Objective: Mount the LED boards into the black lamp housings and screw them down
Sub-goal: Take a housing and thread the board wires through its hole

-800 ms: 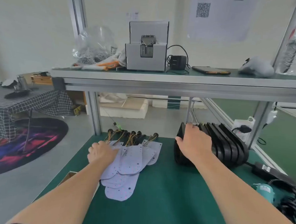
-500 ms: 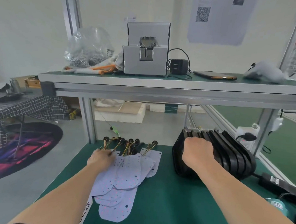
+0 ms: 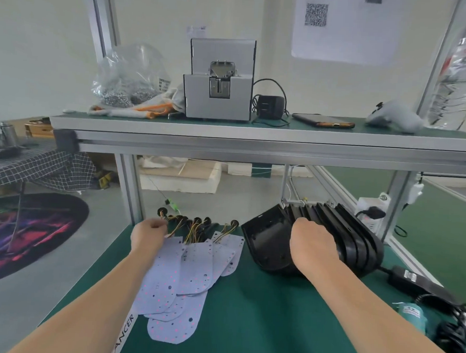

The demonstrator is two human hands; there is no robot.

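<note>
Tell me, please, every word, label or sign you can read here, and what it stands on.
"LANCER": on the white strip, lower left; it may run on out of view.
QR code, no words: on the wall sheet.
Labels on the bag, adapter and teal tool: too blurred to read.

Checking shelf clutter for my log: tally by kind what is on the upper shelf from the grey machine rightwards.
Grey box machine: 1
Black power adapter: 1
Phone: 1
Grey lumpy object: 1
Clear packet by the post: 1
Total: 5
</note>
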